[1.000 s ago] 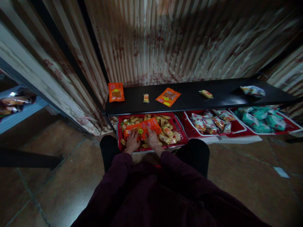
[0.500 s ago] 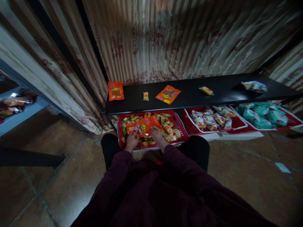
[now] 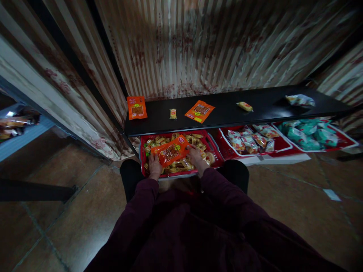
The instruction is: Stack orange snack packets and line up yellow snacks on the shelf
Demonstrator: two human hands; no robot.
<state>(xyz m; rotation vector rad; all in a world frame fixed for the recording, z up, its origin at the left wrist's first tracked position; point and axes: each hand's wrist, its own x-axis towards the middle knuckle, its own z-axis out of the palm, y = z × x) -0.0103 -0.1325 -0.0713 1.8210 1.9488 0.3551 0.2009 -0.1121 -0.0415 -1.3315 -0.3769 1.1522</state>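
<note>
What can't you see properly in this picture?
In the head view:
- Tiny writing on the orange packet: too small and blurred.
- Bottom of the red basket: hidden by wrapped snacks.
- Rest of the far-left packages: cut off by the picture's edge.

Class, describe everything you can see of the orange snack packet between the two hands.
The orange snack packet is flat, roughly rectangular and looks like plastic film. Brown, stick-like shapes show mid-front, with a pale-and-red logo and a yellowish spot towards its right end. It slants, right end farther away, above wrapped snacks in a red basket. The left hand holds its left end, the right hand its right. Any print is too small to read.
</note>
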